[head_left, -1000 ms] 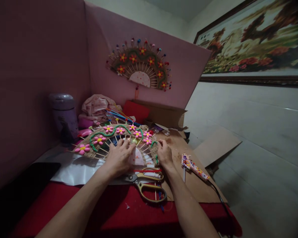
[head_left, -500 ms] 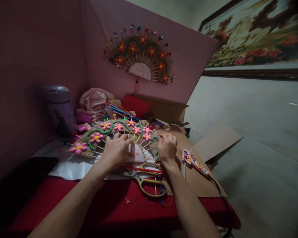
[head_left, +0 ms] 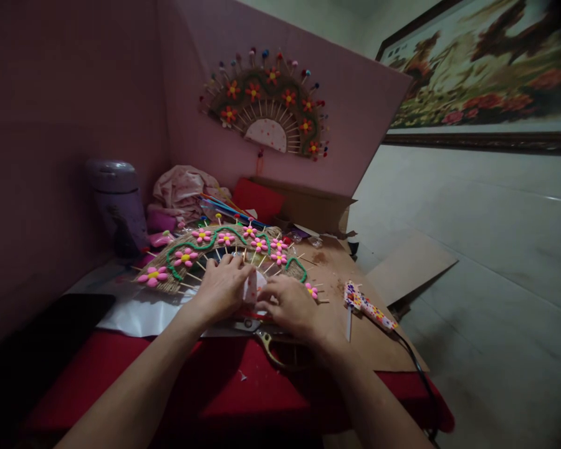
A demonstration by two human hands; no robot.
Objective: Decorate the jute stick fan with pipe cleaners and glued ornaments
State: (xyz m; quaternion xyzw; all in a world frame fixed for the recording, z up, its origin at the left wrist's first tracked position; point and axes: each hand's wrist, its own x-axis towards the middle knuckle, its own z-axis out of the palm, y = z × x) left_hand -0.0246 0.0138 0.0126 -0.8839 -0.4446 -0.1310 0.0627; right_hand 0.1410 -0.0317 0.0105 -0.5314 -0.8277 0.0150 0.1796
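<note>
A fan-shaped craft [head_left: 229, 234] of twine and thin sticks lies on the table, with pink clay flowers and a wavy green strand on its band. My left hand [head_left: 227, 284] rests over its inner edge, fingers curled at the white dotted centre piece [head_left: 252, 290]. Close beside it, my right hand [head_left: 287, 302] reaches to the same centre piece, its thumb and fingers bent with a gap between them. Scissors with gold handles [head_left: 273, 355] lie just below, partly covered by my right hand.
On the cardboard [head_left: 369, 349] at right lies a flower-patterned glue gun [head_left: 369, 308] with a black cord. A purple bottle [head_left: 116, 206] stands at left, near crumpled pink cloth [head_left: 182, 190]. Another decorated fan [head_left: 266, 106] hangs on the pink board behind.
My right hand has moved left from the fan's right end to its centre, uncovering a pink flower there. My left hand has stayed nearly in place.
</note>
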